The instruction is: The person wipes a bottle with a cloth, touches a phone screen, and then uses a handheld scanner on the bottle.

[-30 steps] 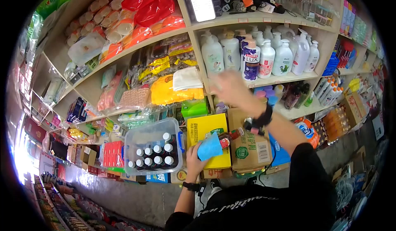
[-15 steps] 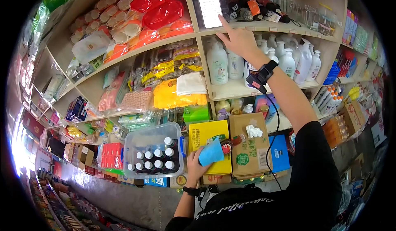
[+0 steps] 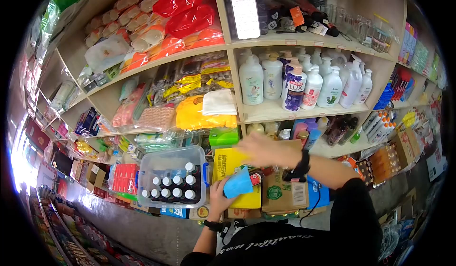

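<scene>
My left hand (image 3: 219, 197) is closed round a blue cloth (image 3: 238, 184) over a bottle. The bottle's red label (image 3: 256, 178) sticks out of the cloth on the right; the rest of it is partly covered. Motion smears my right hand (image 3: 260, 150), which is over the yellow box (image 3: 223, 164) and the cardboard carton (image 3: 292, 168); its fingers cannot be made out. Left of my left hand stands a clear plastic bin (image 3: 156, 164) with several dark bottles with white caps (image 3: 177, 193). A lit phone (image 3: 245, 16) leans upright on the upper shelf.
Pump bottles (image 3: 330, 88) line the middle shelf. Left of them lie packaged towels (image 3: 202, 114), with red bags (image 3: 183, 9) and cups above. Red boxes (image 3: 124, 178) sit left of the bin. A blue box (image 3: 317, 192) stands beside the carton. Shelf dividers separate the compartments.
My right hand has come down from the phone screen to the boxes near the bottle. My left hand keeps the cloth and bottle at nearly the same place. The view has shifted slightly.
</scene>
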{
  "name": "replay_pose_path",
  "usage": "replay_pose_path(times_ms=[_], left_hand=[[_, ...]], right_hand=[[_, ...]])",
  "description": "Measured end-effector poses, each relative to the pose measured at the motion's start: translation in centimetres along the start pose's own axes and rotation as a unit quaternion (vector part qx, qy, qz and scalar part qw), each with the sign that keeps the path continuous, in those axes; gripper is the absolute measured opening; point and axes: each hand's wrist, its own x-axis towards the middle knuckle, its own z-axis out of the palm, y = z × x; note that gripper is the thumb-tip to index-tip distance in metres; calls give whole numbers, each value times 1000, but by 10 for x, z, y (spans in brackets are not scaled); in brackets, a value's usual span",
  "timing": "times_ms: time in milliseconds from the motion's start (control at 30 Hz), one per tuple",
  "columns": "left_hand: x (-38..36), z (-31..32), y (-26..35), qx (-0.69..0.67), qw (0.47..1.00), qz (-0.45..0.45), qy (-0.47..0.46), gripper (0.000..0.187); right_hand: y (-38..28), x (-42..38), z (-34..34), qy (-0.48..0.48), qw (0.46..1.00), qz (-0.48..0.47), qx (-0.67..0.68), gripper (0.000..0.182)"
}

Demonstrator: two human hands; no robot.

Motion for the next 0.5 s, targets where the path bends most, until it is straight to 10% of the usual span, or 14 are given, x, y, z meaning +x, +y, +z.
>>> replay_pose_path(times_ms=[500], left_hand=[[-7,9,-11,39,999,-31,21,78]], right_hand=[[-36,-35,119,37,989,-18,145,46]])
